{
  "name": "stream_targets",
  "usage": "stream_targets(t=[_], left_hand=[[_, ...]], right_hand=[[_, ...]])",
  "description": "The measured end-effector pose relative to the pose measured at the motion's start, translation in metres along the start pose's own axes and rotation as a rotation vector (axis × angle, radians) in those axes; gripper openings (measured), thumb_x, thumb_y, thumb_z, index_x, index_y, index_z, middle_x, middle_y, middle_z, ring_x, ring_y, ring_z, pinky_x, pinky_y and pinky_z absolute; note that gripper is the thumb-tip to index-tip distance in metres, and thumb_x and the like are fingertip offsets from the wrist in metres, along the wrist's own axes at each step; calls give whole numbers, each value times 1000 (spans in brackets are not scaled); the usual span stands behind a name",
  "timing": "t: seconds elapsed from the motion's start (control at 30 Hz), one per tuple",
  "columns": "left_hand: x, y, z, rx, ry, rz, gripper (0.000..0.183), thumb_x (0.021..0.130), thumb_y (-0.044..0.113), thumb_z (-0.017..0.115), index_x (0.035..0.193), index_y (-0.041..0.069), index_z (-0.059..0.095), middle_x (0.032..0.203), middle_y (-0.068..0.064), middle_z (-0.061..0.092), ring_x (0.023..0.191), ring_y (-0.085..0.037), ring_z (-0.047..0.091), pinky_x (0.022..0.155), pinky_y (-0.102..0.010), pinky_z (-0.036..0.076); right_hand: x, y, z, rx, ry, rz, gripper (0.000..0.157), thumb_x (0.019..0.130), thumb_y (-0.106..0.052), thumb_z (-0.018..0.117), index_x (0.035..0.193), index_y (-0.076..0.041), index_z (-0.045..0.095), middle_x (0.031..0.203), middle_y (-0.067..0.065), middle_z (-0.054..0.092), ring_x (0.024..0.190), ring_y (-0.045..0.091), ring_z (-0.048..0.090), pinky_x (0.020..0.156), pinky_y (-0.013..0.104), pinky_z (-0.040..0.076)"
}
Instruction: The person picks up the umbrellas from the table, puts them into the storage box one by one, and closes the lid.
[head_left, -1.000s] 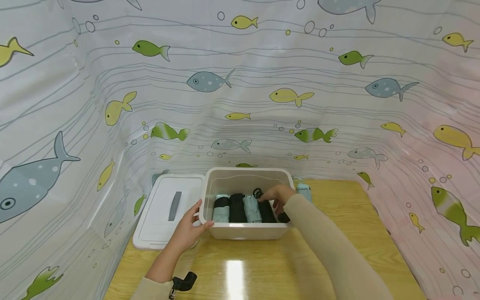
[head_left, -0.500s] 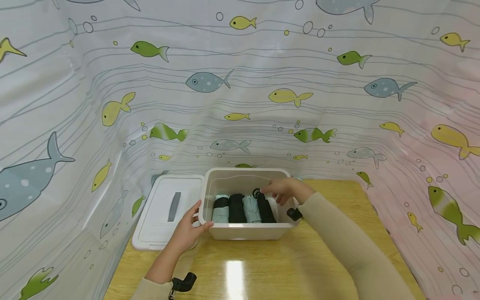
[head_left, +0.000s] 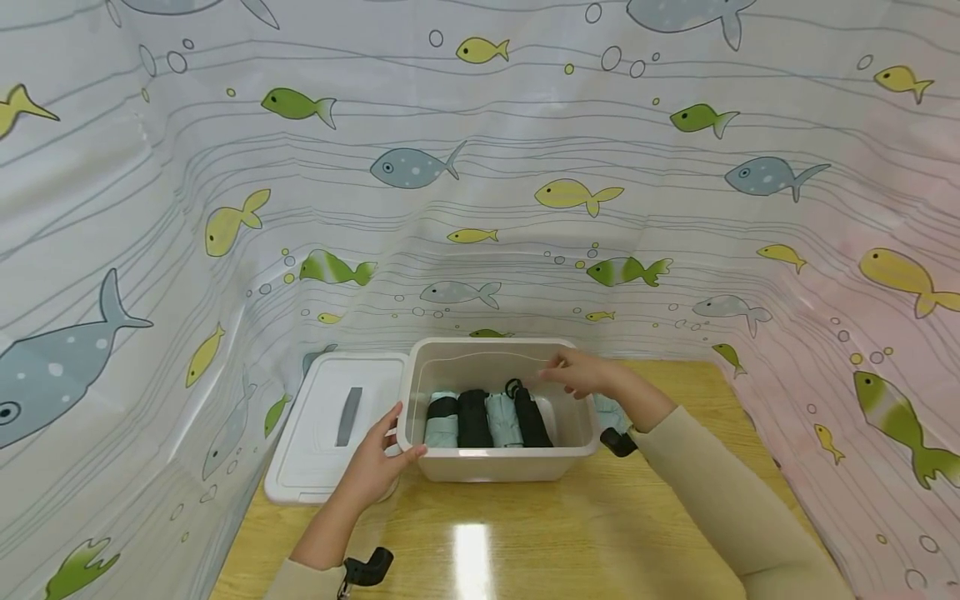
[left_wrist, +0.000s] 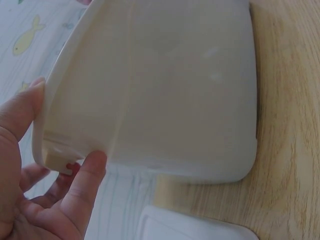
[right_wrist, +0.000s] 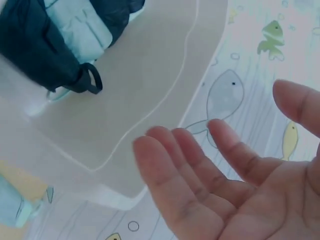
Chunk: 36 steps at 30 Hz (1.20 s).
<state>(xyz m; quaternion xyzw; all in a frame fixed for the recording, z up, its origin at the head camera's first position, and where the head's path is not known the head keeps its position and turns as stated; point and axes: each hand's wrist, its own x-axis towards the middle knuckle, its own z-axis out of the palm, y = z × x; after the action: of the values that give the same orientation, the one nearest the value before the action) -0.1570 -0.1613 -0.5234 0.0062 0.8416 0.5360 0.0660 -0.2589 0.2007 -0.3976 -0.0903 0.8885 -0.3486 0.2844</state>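
A white plastic storage box (head_left: pixel 498 465) stands uncovered on the table. My left hand (head_left: pixel 377 461) holds its left end at the front corner, thumb and fingers on either side of the rim. Several folded umbrellas lie side by side inside: a light-blue one with a black band (head_left: pixel 442 421), a black one (head_left: pixel 473 419), a plain light-blue one (head_left: pixel 504 420) and a slanted black one (head_left: pixel 533 421) with a loop strap. My right hand (head_left: pixel 587 372) hovers over the box's right end, fingers loosely bent and holding nothing. Another light-blue umbrella (head_left: pixel 609 412) lies outside, partly hidden by the right wrist.
The white lid (head_left: pixel 322 425) with a grey handle lies left of the box, close beside it. A fish-print curtain (head_left: pixel 480 250) hangs around the back and sides of the wooden table (head_left: pixel 540 533).
My right hand has moved away to the right from the slanted black umbrella, which stays in the box. My left hand keeps its place on the rim.
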Motion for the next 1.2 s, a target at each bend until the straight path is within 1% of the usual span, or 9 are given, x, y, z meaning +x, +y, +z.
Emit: stream_targets(t=[0.1,0.27,0.33,0.47,0.63,0.8,0.93,1.03,1.2], left_hand=[[0,1,0,-3,-3,1,92,89,27,79,161,17,23,151,-20,39,131,-40,50,94,-40,55],[0,1,-1,5,-3,11,92,89,30,79,161,16,23,151,-22,38,130,-41,50,94,-42,55],[0,1,-1,1,-3,9,91,89,30,79,160,16,24,151,-22,38,130,-41,50,94,-42,55],[1,0,-1,-6,-5,8,92,88,31,79,160,17,24,152,-22,38,131,-41,50,94,-42,54],[0,-1,0,-7,-6,6,94,87,33,80,160,17,24,152,-21,39,131,-40,50,95,-42,54],[0,-2,0,-13,-6,-3,96,85,35,81,161,18,24,151,-19,40,131,-39,50,95,-41,54],[1,-3,0,-16,0,6,94,87,29,81,161,17,24,150,-20,41,130,-40,51,92,-39,56],[0,-3,-1,-10,4,18,93,88,27,80,160,16,24,150,-21,40,129,-41,51,90,-39,57],[0,-3,-1,-15,-4,6,95,86,34,81,161,18,24,151,-20,40,130,-40,50,91,-38,56]], right_hand=[[-7,6,-2,12,40,-38,37,103,-31,56,124,-1,54,124,20,60,97,28,61,82,42,57],[-17,20,-6,18,118,-87,36,104,-30,56,122,0,56,113,16,62,98,35,60,82,44,57],[-19,25,-7,16,145,-103,35,104,-31,56,121,0,57,114,18,62,101,38,60,82,43,57],[-24,35,-9,28,198,-127,34,104,-30,56,121,0,59,117,20,60,105,39,61,83,43,58],[-30,50,-15,29,261,-158,36,105,-28,55,124,2,58,118,20,60,105,36,62,84,44,58],[-37,63,-19,31,341,-155,36,106,-25,53,126,4,58,117,21,62,98,31,64,84,43,58],[-38,79,-20,37,407,-145,35,106,-26,53,125,3,58,119,21,62,102,33,64,84,42,58],[-34,96,-19,57,453,-137,34,106,-27,53,124,2,58,120,21,61,105,35,63,86,44,58],[-21,133,-14,105,521,-111,38,106,-29,52,125,3,57,116,22,60,103,34,62,87,44,57]])
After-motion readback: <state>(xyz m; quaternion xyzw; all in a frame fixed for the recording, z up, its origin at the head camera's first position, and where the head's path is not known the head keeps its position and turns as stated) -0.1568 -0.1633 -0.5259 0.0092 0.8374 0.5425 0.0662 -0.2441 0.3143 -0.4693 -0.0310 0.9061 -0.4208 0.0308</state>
